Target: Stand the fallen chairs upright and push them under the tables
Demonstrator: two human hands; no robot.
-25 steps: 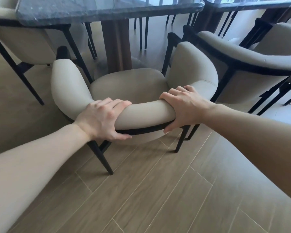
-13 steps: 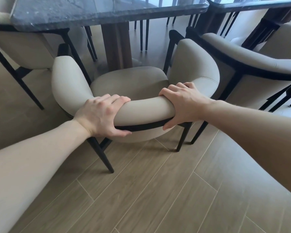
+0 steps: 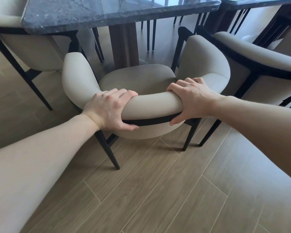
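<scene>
At the bench [image 3: 118,12] edge, left hand [image 3: 107,111] and right hand [image 3: 191,100] fingers wrapped round upright chair [image 3: 138,81] backrest, pushing step; next needs straight shove under.

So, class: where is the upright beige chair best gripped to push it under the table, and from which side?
Grip the chair by its curved backrest top, from behind, as the left hand and right hand do: the rounded rail fits curled fingers, and the seat faces the table.
</scene>
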